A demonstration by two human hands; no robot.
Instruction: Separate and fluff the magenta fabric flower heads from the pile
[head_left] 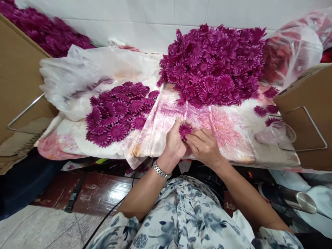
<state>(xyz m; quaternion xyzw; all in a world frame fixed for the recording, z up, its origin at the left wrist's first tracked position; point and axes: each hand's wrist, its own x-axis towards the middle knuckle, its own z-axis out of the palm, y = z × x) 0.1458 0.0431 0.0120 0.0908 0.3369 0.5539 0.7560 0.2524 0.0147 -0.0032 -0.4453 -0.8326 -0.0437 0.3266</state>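
Between my hands, over the front of the cloth-covered table, is a small purple artificial flower (185, 131). My left hand (175, 138), with a metal watch on its wrist, is closed around the flower's left side. The fingers of my right hand (203, 143) pinch its lower right petals. Left of my hands lies a spread of flat purple flower pieces (118, 114). Beyond them, at the back, rises a larger heap of purple flowers (212, 65). Whatever sits beneath the held flower is hidden by my fingers.
Cardboard boxes flank the table, left (20, 76) and right (308, 110), each with a bent metal wire. A clear plastic bag (70, 79) lies at the left, another (298, 48) at the back right. A few loose flowers (260, 110) and a transparent cup (277, 133) are near the right box.
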